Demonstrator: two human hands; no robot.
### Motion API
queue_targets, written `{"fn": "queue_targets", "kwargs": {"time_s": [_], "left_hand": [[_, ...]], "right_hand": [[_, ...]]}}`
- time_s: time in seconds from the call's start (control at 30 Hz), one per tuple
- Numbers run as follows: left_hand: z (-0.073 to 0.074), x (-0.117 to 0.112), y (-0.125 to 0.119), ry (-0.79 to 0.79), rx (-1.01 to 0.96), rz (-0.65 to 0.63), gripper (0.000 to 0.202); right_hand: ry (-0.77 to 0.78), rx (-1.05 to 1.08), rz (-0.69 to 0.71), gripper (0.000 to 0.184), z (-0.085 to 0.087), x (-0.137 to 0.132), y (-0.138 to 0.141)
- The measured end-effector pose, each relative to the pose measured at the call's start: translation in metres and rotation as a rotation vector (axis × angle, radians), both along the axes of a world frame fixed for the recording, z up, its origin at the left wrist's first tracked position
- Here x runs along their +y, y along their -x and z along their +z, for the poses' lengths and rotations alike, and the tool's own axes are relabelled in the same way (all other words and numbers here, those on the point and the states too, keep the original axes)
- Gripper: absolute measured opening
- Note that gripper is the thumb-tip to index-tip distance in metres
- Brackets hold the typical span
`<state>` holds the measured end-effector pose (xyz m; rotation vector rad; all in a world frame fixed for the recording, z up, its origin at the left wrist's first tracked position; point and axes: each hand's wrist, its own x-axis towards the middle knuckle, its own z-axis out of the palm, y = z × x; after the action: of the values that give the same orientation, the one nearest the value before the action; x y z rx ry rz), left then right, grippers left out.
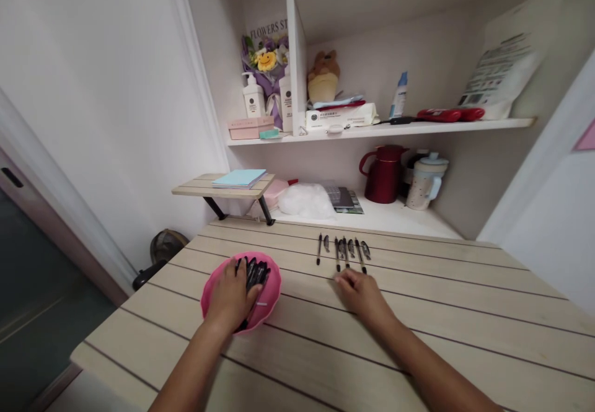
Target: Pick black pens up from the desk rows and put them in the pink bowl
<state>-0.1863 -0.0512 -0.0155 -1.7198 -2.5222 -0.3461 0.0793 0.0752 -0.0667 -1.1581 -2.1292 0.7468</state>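
Observation:
A pink bowl with a wavy rim stands on the table at the left, holding several black pens. My left hand reaches into it, fingers and thumb apart, resting over the pens. Farther right, several slim black pens lie in a loose row, pointing away from me. Small dark clip-like pieces lie beside them. Just below the row, my right hand is closed, fingertips curled together near the lower end of one pen. Whatever those fingertips may hold is hidden.
A small raised stand with blue paper is at the table's back left. Behind the table are a white plastic bag, a red jug and a pale cup. A loaded shelf hangs above.

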Motion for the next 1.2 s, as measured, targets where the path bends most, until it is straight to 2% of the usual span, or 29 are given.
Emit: {"fn": "queue_targets", "kwargs": {"time_s": [0.1,0.17,0.23,0.3,0.37,0.47,0.53,0.63,0.73,0.83,0.9,0.93,1.0,1.07,1.13,1.2], "left_hand": [[0.012,0.003,-0.02,-0.21,-0.119,-0.186,0.048],[0.018,0.005,-0.043,-0.3,-0.28,-0.341,0.04],[0.019,0.008,-0.069,-0.305,-0.501,-0.446,0.033],[0.013,0.014,-0.096,-0.243,-0.734,-0.514,0.029],[0.003,0.023,-0.119,-0.147,-0.95,-0.513,0.026],[-0.015,0.042,-0.144,-0.002,-1.28,-0.428,0.024],[-0.026,0.055,-0.154,0.028,-1.505,-0.345,0.031],[-0.036,0.069,-0.163,-0.078,-1.773,-0.242,0.045],[-0.041,0.075,-0.167,-0.206,-1.966,-0.247,0.045],[-0.045,0.075,-0.167,-0.244,-2.056,-0.26,0.037],[-0.047,0.073,-0.167,-0.231,-2.055,-0.221,0.037],[-0.048,0.073,-0.167,-0.221,-2.041,-0.191,0.038],[-0.05,0.073,-0.167,-0.198,-1.976,-0.143,0.04],[-0.053,0.074,-0.168,-0.185,-1.871,-0.166,0.038],[-0.055,0.075,-0.169,-0.174,-1.772,-0.234,0.034],[-0.058,0.075,-0.17,-0.151,-1.713,-0.298,0.032]], "right_hand": [[-0.034,-0.23,-0.271,0.029,0.007,0.027,-0.02],[-0.028,-0.386,-0.386,0.028,0.009,0.04,-0.028],[0.004,-0.478,-0.437,0.029,0.008,0.048,-0.03],[0.033,-0.509,-0.439,0.029,0.006,0.052,-0.027],[0.042,-0.509,-0.436,0.028,0.005,0.054,-0.024],[0.044,-0.496,-0.447,0.027,0.008,0.054,-0.024],[0.031,-0.442,-0.454,0.028,0.011,0.048,-0.025],[-0.005,-0.233,-0.336,0.025,0.014,0.023,-0.024],[-0.01,-0.037,-0.112,0.023,0.013,-0.013,-0.019],[0.037,0.036,0.058,0.023,0.008,-0.029,-0.022],[0.102,0.059,0.092,0.024,0.005,-0.02,-0.031],[0.127,0.056,0.062,0.024,0.003,-0.009,-0.036],[0.087,0.001,-0.144,0.021,0.0,0.018,-0.048],[0.025,-0.08,-0.35,0.018,-0.003,0.046,-0.056],[0.018,-0.132,-0.479,0.028,-0.006,0.068,-0.057],[0.026,-0.177,-0.533,0.042,-0.009,0.08,-0.051]]}}
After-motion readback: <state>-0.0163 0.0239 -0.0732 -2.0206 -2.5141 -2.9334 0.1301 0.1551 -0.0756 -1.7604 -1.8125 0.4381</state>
